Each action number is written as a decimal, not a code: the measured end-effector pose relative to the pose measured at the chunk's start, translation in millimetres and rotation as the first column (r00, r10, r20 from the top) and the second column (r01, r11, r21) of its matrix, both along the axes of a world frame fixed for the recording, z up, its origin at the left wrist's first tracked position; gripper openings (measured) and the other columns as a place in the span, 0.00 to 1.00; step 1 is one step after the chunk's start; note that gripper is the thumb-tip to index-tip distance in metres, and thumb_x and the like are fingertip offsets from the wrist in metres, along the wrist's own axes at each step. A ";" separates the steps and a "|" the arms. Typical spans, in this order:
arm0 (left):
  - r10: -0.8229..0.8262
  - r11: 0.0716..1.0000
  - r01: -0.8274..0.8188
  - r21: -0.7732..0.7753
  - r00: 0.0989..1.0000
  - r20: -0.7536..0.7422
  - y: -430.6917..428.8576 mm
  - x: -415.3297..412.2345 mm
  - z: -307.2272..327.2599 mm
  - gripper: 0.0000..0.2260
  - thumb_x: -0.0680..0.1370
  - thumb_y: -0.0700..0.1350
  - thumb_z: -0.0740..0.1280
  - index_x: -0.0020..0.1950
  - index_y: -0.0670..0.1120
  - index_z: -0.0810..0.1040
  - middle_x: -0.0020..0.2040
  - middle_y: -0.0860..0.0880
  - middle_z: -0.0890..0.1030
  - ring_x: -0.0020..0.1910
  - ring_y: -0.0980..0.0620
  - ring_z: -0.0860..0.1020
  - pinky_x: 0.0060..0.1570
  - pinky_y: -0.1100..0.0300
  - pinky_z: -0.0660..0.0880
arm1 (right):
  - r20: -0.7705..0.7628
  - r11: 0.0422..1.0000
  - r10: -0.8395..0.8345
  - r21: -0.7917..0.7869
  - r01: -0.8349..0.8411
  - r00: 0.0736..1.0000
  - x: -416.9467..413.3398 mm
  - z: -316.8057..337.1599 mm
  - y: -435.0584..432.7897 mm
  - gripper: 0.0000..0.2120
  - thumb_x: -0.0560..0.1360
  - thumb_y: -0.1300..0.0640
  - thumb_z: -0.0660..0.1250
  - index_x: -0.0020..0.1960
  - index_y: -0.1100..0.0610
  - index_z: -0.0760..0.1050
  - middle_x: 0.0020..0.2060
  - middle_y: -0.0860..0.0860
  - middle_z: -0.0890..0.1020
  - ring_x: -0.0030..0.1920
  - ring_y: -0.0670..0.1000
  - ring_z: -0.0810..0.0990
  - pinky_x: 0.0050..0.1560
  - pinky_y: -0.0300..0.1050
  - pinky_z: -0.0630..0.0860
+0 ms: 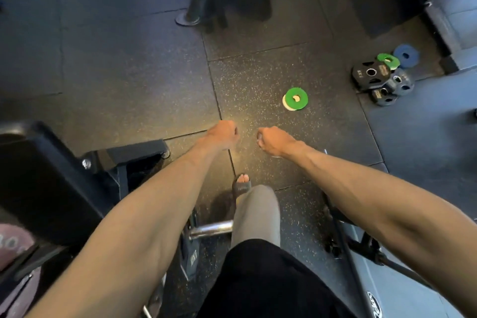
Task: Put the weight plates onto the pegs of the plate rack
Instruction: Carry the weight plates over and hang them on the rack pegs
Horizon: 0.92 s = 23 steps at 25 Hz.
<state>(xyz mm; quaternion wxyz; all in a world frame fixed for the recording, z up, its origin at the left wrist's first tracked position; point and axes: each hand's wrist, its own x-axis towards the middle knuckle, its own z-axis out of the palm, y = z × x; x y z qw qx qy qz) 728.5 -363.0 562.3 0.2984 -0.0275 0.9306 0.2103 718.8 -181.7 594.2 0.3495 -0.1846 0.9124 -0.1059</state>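
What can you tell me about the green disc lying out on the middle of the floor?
The green plate is a small flat disc with a centre hole, matte like rubber. It lies flat on top of a white plate of similar size, shifted so a white crescent shows at its lower left. The pair rests on the speckled black floor mat. Nothing else touches it.

Under your feet, the black speckled rubber floor tiles (258, 80) read matt and grainy. The polished chrome metal peg (211, 230), bottom centre, is glossy. The small green disc plate (296, 97) looks smooth; the black round plates (371, 73), right edge, show a dull rubbery coating.
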 end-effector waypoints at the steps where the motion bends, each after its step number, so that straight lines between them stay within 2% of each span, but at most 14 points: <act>1: -0.034 0.999 0.034 -0.004 0.999 -0.006 -0.3 -30.4 -5.0 0.06 0.78 0.44 0.63 0.48 0.47 0.80 0.49 0.45 0.83 0.50 0.45 0.80 0.49 0.53 0.77 | -0.004 1.000 -0.016 0.009 0.016 1.000 -23.7 -4.0 0.2 0.14 0.81 0.58 0.57 0.60 0.62 0.75 0.54 0.64 0.82 0.54 0.64 0.81 0.52 0.52 0.76; 6: -0.213 0.977 0.213 -0.027 0.977 0.015 6.8 -184.7 -23.0 0.07 0.80 0.45 0.63 0.52 0.45 0.79 0.50 0.45 0.82 0.49 0.45 0.79 0.43 0.54 0.73 | 0.033 0.979 -0.202 0.012 0.202 0.979 -143.8 -33.2 2.8 0.11 0.80 0.59 0.58 0.58 0.62 0.75 0.53 0.63 0.82 0.52 0.63 0.80 0.53 0.54 0.77; 9: -0.342 0.939 0.343 -0.016 0.939 0.033 27.0 -277.3 -42.0 0.09 0.80 0.46 0.63 0.54 0.43 0.79 0.51 0.44 0.82 0.51 0.43 0.80 0.48 0.51 0.75 | 0.034 0.927 -0.375 0.013 0.375 0.926 -220.4 -56.9 7.2 0.13 0.80 0.58 0.57 0.62 0.60 0.73 0.54 0.62 0.81 0.56 0.63 0.80 0.55 0.54 0.77; 11: -0.423 0.906 0.423 -0.002 0.905 0.054 40.4 -320.2 -56.6 0.10 0.80 0.45 0.63 0.54 0.42 0.79 0.52 0.42 0.83 0.53 0.41 0.80 0.50 0.50 0.76 | 0.063 0.861 -0.506 -0.009 0.508 0.860 -256.4 -70.2 10.0 0.13 0.81 0.57 0.57 0.62 0.61 0.73 0.55 0.63 0.81 0.56 0.63 0.80 0.55 0.54 0.77; 14: -0.532 0.841 0.540 -0.026 0.836 0.132 64.4 -371.1 -86.6 0.10 0.80 0.45 0.61 0.53 0.42 0.79 0.50 0.42 0.83 0.51 0.40 0.80 0.48 0.51 0.77 | 0.089 0.787 -0.616 0.029 0.616 0.782 -299.1 -101.7 20.0 0.12 0.80 0.59 0.56 0.59 0.60 0.74 0.53 0.62 0.80 0.54 0.63 0.80 0.50 0.51 0.75; 19: -0.576 0.807 0.590 -0.021 0.794 0.194 122.7 -429.7 -172.1 0.11 0.79 0.47 0.62 0.55 0.42 0.79 0.54 0.40 0.82 0.54 0.38 0.80 0.52 0.49 0.78 | 0.121 0.670 -0.740 0.054 0.740 0.661 -342.4 -193.5 65.7 0.11 0.78 0.58 0.56 0.55 0.57 0.74 0.51 0.61 0.82 0.52 0.63 0.82 0.51 0.52 0.78; 23: -0.598 0.794 0.608 -0.003 0.781 0.179 169.8 -466.3 -267.7 0.09 0.79 0.46 0.64 0.54 0.42 0.78 0.54 0.40 0.82 0.55 0.38 0.79 0.52 0.50 0.77 | 0.104 0.625 -0.779 0.062 0.778 0.618 -372.3 -289.8 106.6 0.10 0.78 0.60 0.57 0.54 0.60 0.74 0.51 0.62 0.82 0.52 0.64 0.81 0.46 0.50 0.74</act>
